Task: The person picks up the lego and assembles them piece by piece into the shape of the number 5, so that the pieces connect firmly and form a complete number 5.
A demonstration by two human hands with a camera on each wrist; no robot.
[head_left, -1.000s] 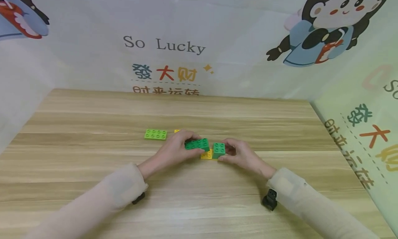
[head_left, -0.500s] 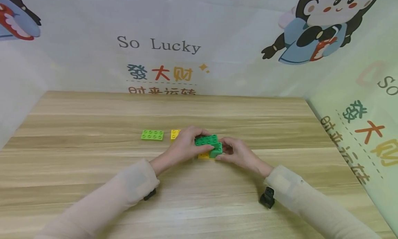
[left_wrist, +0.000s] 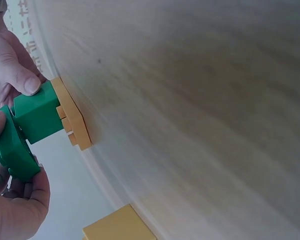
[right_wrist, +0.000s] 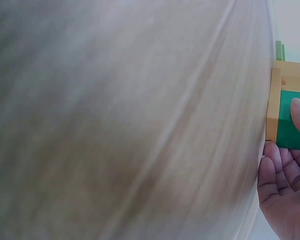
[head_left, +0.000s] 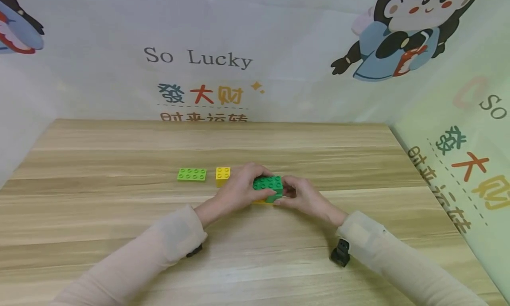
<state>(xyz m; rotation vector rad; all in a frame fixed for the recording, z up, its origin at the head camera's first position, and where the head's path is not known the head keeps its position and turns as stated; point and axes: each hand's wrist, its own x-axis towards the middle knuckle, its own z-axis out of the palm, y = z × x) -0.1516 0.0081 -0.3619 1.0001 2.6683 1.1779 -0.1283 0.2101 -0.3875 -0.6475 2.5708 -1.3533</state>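
In the head view, my left hand (head_left: 241,188) holds a long dark green toy brick (head_left: 268,182) between thumb and fingers. It lies over the top of a square green brick (left_wrist: 40,112), overhanging it to the left, as the left wrist view shows. That square brick stands on one end of a thin yellow plate (left_wrist: 74,116) on the table; some of the plate's studs are bare. From the right, my right hand (head_left: 304,199) grips the square brick, its thumb along the side in the right wrist view. My left hand hides part of the long brick and the plate.
Just left of my left hand stands a square yellow brick (head_left: 222,176). Farther left, a flat light green plate (head_left: 192,174) lies on the wooden table (head_left: 255,261). A printed white backdrop (head_left: 279,27) encloses the back and sides.
My left hand has moved right and brought the long green brick over the square green one. The yellow brick behind that hand has come into view. My right hand stays at the square brick.
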